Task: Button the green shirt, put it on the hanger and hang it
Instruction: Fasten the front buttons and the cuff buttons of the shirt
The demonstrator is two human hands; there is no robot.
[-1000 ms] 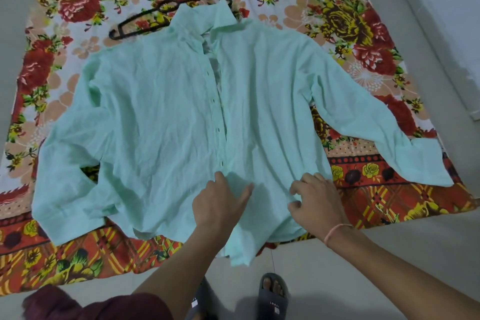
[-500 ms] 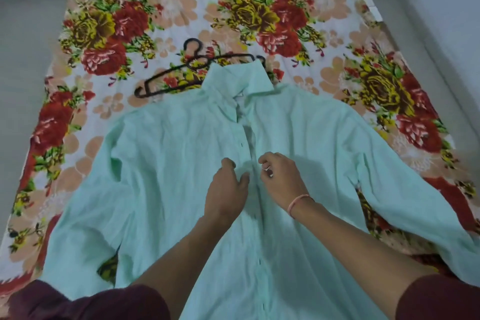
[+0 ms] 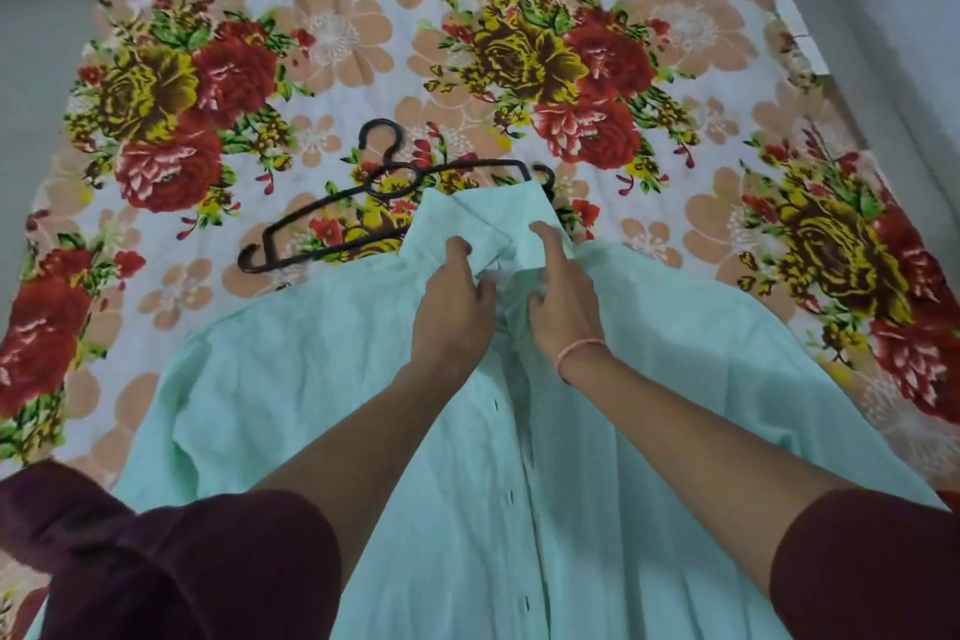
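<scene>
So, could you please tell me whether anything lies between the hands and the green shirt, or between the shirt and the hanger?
Nothing visible does. The left hand and right hand grip the green shirt below its collar; the hanger lies on the floral sheet just beyond, one end under the collar.

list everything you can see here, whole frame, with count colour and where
green shirt: one, pale mint, spread front up on the bedsheet, collar at the far end
hanger: one, black, flat on the bedsheet, partly under the collar
bedsheet: one, white with red, yellow and peach flowers, under everything
floor or wall: grey, both sides of the bedsheet
bracelet: one, pink, right wrist
sleeves: two, maroon, bottom corners
left hand: one, pinches the shirt front below the collar
right hand: one, holds the opposite front edge
</scene>
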